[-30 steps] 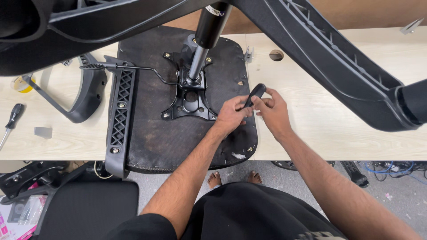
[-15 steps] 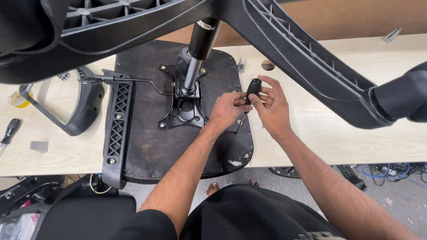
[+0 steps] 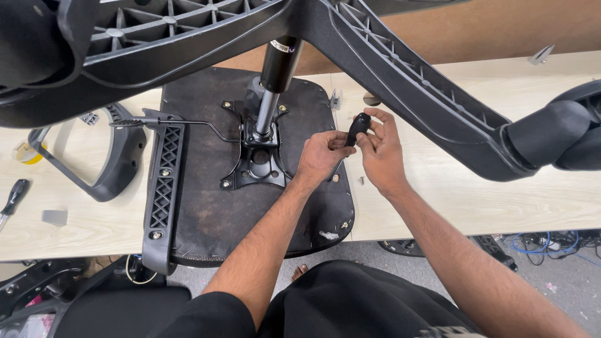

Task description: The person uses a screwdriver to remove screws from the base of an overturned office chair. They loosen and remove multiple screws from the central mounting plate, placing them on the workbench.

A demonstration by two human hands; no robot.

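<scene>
— What sits between the person's hands?

— A small black handle (image 3: 358,127) (a screwdriver grip, by its look), held upright above the right edge of the upturned seat pan (image 3: 206,219). The right hand (image 3: 380,149) has its fingers curled around the handle's top and side; the left hand (image 3: 321,156) is closed just beside it, fingertips touching the handle's lower part. Whatever shaft hangs below is hidden behind the left hand.

— And around them?

— To the left of the left hand a black metal plate (image 3: 255,166) is bolted to the seat, and a gas cylinder (image 3: 270,94) rises from it, up into the black star base (image 3: 400,81) that spreads over both hands. A thin lever (image 3: 188,122) runs further left from the plate. Beyond it, along the seat's far edge from the hands, a black armrest bracket (image 3: 164,188) is fixed; a loose armrest (image 3: 116,166) lies further out on the pale wooden surface (image 3: 488,200).

— Anything else?

— A black-handled screwdriver (image 3: 12,199) lies well apart, far left.
</scene>
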